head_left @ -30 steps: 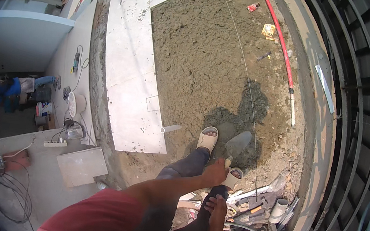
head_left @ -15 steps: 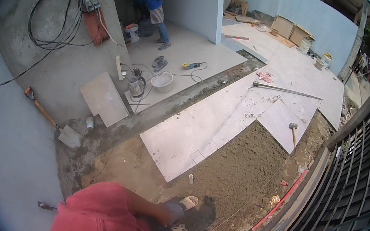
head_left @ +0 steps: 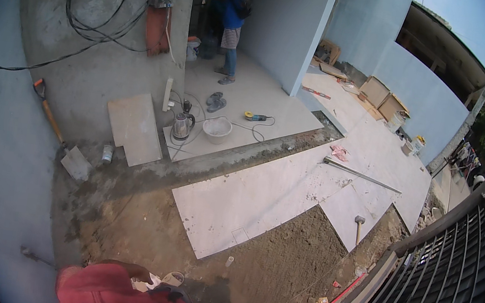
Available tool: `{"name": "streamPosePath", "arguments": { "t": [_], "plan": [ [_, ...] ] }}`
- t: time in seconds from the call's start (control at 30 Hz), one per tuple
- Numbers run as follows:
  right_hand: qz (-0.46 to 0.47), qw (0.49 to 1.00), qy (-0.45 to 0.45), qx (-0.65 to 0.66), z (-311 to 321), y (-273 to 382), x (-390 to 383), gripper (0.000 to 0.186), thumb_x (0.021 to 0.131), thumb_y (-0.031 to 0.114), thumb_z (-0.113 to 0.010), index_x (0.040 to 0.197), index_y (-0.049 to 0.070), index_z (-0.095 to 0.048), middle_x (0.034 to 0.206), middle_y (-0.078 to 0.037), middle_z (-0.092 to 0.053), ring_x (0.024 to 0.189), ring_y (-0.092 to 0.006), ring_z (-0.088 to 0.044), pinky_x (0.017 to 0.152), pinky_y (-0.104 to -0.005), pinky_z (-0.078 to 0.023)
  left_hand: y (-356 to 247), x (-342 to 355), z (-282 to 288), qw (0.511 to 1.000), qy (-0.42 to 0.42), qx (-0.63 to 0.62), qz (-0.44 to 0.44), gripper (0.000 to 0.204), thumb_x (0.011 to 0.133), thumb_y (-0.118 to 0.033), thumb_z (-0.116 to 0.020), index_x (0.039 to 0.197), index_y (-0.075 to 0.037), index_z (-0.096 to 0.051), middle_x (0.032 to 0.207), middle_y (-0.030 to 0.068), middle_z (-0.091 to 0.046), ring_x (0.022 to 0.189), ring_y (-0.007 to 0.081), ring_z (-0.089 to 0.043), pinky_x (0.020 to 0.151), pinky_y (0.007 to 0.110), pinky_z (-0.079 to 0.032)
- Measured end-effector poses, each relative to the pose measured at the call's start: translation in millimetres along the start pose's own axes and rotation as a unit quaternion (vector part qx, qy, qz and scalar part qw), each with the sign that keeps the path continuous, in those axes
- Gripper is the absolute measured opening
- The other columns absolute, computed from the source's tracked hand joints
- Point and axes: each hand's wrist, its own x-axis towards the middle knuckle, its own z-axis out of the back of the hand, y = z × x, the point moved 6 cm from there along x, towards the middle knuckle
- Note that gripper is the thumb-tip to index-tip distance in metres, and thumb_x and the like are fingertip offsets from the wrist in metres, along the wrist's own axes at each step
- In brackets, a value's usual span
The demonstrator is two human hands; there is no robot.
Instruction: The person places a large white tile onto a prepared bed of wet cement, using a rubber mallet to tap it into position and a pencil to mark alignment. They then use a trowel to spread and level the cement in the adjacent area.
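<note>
A red shirt [head_left: 117, 295] fills the lower edge, with a bent bare forearm [head_left: 137, 271] beside it that looks like my left arm. The fingers of my left hand are hidden behind the shirt and a small pale shape [head_left: 151, 281]; whether that shape is held, I cannot tell. My right hand is out of sight. A sandal [head_left: 174, 278] shows just past the arm on brown soil [head_left: 138, 230]. Farther on, a short white pipe stub [head_left: 229, 261] sticks up near the corner of large pale floor tiles [head_left: 215, 210].
A mallet [head_left: 359, 227] and a long metal bar [head_left: 363, 175] lie on the tiles. A shovel [head_left: 60, 126] leans left; a dark grille [head_left: 436, 272] lines the right. On the raised floor are a basin [head_left: 217, 130], a kettle [head_left: 182, 126], an angle grinder [head_left: 255, 117] and a person in blue [head_left: 233, 20].
The view has tilted up and shifted, so less of the shirt and arm shows. The grey-looking hand near the sandal has gone from plain sight. The person in blue stands more upright.
</note>
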Motion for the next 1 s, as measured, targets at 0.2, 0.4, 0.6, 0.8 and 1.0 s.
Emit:
{"name": "streamPosePath", "arguments": {
  "t": [0.2, 0.4, 0.6, 0.8, 1.0],
  "plan": [
    [-0.023, 1.000, 0.000, 0.011, -38, 25, 14, 0.037, 0.088, 0.024, -0.062, 0.113, -0.003, -0.059, 0.104, -0.018, -0.059, 0.090, -0.0303, -0.059, 0.076, -0.0435, -0.049, 41, 43, 20, 0.999, 0.029, -0.008, -0.036, 0.076, 0.086, -0.063, -0.058, 0.126, 0.002, -0.059, 0.121, 0.0230, -0.062, 0.103, 0.0360, -0.065, 0.086, 0.052, -0.051],
    [-0.055, 0.998, -0.016, 0.035, -69, 36, 21, 0.031, 0.087, 0.020, -0.061, 0.107, -0.003, -0.061, 0.098, -0.017, -0.059, 0.084, -0.0305, -0.059, 0.070, -0.0450, -0.050, 4, 99, 85, 0.988, 0.002, 0.044, -0.145, 0.076, 0.086, -0.062, -0.058, 0.125, 0.003, -0.060, 0.120, 0.0237, -0.062, 0.103, 0.0364, -0.065, 0.085, 0.052, -0.052],
    [-0.111, 0.990, -0.048, 0.068, -80, 6, 8, 0.025, 0.087, 0.017, -0.060, 0.102, -0.003, -0.062, 0.092, -0.017, -0.059, 0.078, -0.0307, -0.059, 0.065, -0.0465, -0.050, -61, 43, 149, 0.990, -0.019, 0.008, -0.136, 0.078, 0.084, -0.066, -0.059, 0.118, 0.005, -0.062, 0.106, 0.0215, -0.067, 0.092, 0.0310, -0.064, 0.078, 0.045, -0.053],
    [-0.195, 0.960, -0.122, 0.162, -56, -104, -45, 0.020, 0.086, 0.013, -0.060, 0.097, -0.003, -0.064, 0.086, -0.016, -0.059, 0.072, -0.0310, -0.059, 0.060, -0.0480, -0.051, -84, 34, 173, 0.983, -0.015, 0.144, -0.115, 0.072, 0.087, -0.064, -0.055, 0.115, 0.001, -0.066, 0.103, 0.0273, -0.064, 0.096, 0.0376, -0.065, 0.078, 0.049, -0.054],
    [-0.225, 0.918, -0.100, 0.312, -57, -113, -136, 0.016, 0.079, -0.001, -0.059, 0.093, -0.007, -0.061, 0.078, -0.016, -0.060, 0.063, -0.0277, -0.060, 0.056, -0.0387, -0.053, 8, 93, 164, 0.963, 0.060, 0.159, -0.210, 0.058, 0.081, -0.016, -0.067, 0.137, -0.021, -0.054, 0.115, 0.0185, -0.062, 0.095, 0.0304, -0.064, 0.078, 0.041, -0.056]
  ]
}}
